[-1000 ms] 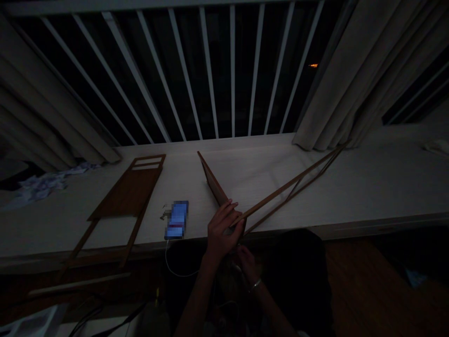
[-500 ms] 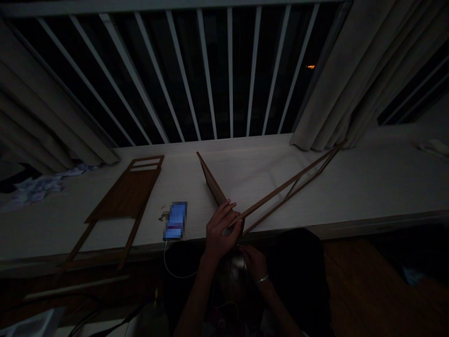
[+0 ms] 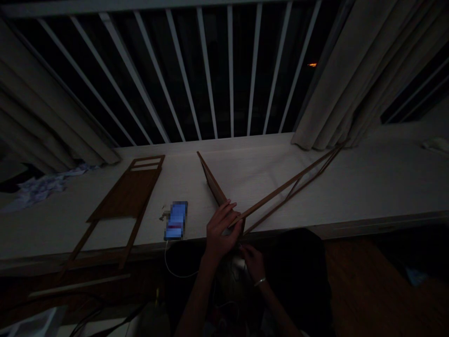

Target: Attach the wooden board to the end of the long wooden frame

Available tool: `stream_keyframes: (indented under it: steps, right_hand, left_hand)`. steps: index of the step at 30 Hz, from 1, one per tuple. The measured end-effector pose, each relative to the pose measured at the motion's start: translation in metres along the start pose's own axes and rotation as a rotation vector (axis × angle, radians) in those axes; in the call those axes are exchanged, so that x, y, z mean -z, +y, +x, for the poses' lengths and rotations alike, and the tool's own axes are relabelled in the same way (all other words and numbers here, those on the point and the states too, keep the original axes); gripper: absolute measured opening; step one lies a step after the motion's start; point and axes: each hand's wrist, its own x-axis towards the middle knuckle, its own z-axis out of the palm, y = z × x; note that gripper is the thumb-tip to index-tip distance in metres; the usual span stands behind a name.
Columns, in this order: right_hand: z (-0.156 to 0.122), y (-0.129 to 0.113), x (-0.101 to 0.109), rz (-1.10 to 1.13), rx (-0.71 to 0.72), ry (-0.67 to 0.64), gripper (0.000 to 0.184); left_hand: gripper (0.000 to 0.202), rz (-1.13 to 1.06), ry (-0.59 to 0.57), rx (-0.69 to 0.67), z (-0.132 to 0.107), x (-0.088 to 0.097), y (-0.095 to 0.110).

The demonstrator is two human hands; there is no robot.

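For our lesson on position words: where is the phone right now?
In the head view, the phone lies left of centre on the pale ledge, near its front edge, between the flat-lying wooden frame and the person's left hand.

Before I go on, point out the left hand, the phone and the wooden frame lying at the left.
Left hand (image 3: 221, 234): head view, back of the hand.
Phone (image 3: 177, 219): head view, middle of the lit screen.
Wooden frame (image 3: 124, 194): head view, its solid panel.

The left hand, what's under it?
A wooden board and a wooden bar run up to the left hand. It covers the wood beneath, so whether they join there can't be seen.
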Motion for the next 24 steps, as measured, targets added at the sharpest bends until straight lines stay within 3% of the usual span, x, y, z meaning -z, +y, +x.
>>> stream_keyframes:
  steps: [5,10,18,24]
  right_hand:
    - [0.0,-0.002,-0.005,0.198,-0.094,0.045,0.042]
    - [0.006,-0.005,-0.003,0.275,-0.083,0.058,0.038]
    - [0.001,-0.021,-0.004,0.243,-0.041,0.162,0.042]
    - [0.002,-0.016,-0.004,0.257,-0.093,0.138,0.044]
  left_hand:
    - [0.015,0.006,-0.001,-0.003,0.0,0.001,0.001]
    - [0.016,-0.01,0.002,0.01,0.0,0.0,0.001]
    - [0.016,-0.019,0.006,0.008,0.0,0.001,0.001]
    - [0.016,-0.014,0.003,0.01,0.0,0.0,0.001]
